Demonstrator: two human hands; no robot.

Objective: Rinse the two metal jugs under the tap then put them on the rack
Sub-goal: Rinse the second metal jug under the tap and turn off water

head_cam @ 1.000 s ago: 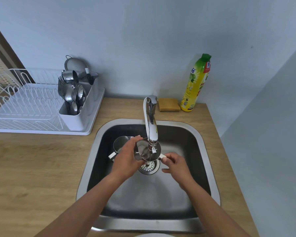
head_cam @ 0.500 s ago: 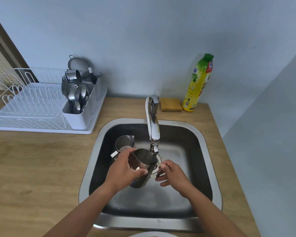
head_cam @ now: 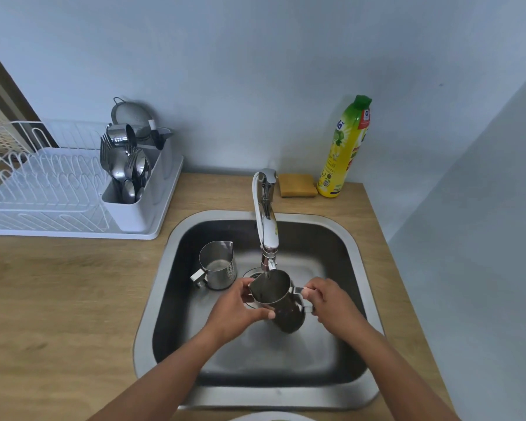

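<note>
A metal jug (head_cam: 275, 297) hangs in the steel sink (head_cam: 161, 287), its mouth up and just under the tap (head_cam: 266, 220) spout, where a thin stream runs into it. My left hand (head_cam: 237, 309) grips the jug's body from the left. My right hand (head_cam: 328, 299) pinches its handle on the right. A second metal jug (head_cam: 217, 264) stands upright on the sink floor at the left, untouched. The white dish rack (head_cam: 55, 189) sits on the counter at the far left.
A white cutlery holder (head_cam: 134, 177) full of spoons and forks stands at the rack's right end. A yellow sponge (head_cam: 296, 185) and a yellow-green dish soap bottle (head_cam: 345, 147) stand behind the sink by the wall. Wooden counter (head_cam: 58, 299) surrounds the sink.
The held jug has turned from tilted with its bottom toward me to mouth-up under the spout. Both hands stayed on it and moved slightly to the right.
</note>
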